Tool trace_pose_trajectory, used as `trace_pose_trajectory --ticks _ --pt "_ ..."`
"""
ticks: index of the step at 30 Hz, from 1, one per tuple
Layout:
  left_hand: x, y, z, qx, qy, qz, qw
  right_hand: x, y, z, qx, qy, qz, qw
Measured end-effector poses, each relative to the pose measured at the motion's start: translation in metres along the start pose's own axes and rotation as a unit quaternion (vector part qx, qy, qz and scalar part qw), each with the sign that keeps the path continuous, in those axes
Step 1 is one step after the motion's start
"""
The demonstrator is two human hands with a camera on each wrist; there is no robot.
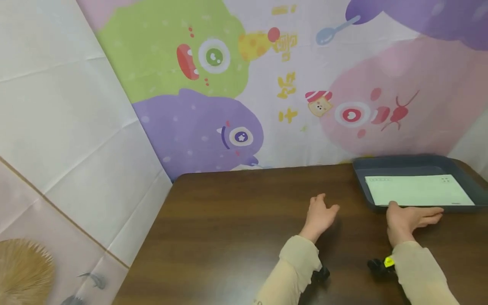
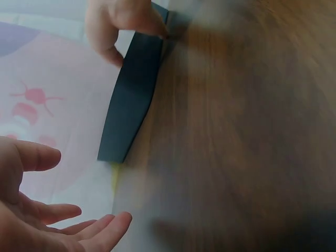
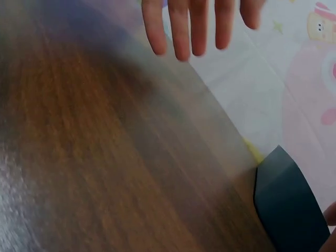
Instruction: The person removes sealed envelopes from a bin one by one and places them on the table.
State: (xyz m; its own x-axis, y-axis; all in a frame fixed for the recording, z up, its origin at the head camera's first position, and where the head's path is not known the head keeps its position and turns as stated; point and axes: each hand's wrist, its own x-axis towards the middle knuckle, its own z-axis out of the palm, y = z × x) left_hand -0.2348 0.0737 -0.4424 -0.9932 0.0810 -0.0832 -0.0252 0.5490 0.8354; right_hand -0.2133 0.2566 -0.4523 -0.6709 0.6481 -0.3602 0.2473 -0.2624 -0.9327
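Note:
A dark grey tray (image 1: 364,182) stands at the far right of the table, holding a white printed sheet (image 1: 419,190). At its front wall, my right hand (image 1: 409,220) grips the tray, thumb over the rim and fingers stretched along the outside. The left wrist view shows the same right hand (image 2: 123,18) straddling that wall (image 2: 131,89). My left hand (image 1: 319,217) hovers left of the tray, fingers spread and holding nothing. Its spread fingers (image 2: 105,228) also show in the left wrist view, apart from the tray.
The brown wooden table (image 1: 213,220) meets a cloth backdrop (image 1: 282,140) with cartoon figures behind it. White panelling (image 1: 76,118) runs along the left side. A black wrist device (image 1: 377,267) with a yellow tag sits by the right sleeve (image 1: 423,271).

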Motion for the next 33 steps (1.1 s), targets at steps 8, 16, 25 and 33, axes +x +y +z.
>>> trace_pose_trajectory --ticks 8,16,25,33 --pt "0.003 0.004 0.020 -0.026 -0.014 -0.021 0.9994 0.007 0.008 -0.004 0.034 0.031 0.013 0.9989" --pt "0.014 0.026 0.042 0.012 0.007 -0.030 0.9995 0.015 0.003 -0.004 0.061 0.066 -0.005 0.9960" --pt "0.017 0.040 0.065 -0.038 -0.023 -0.029 0.9986 0.018 0.000 -0.004 0.061 0.077 -0.017 0.9951" --pt "0.015 0.041 0.074 -0.029 -0.034 0.014 0.9989 0.015 0.003 -0.008 0.051 0.051 -0.014 0.9973"
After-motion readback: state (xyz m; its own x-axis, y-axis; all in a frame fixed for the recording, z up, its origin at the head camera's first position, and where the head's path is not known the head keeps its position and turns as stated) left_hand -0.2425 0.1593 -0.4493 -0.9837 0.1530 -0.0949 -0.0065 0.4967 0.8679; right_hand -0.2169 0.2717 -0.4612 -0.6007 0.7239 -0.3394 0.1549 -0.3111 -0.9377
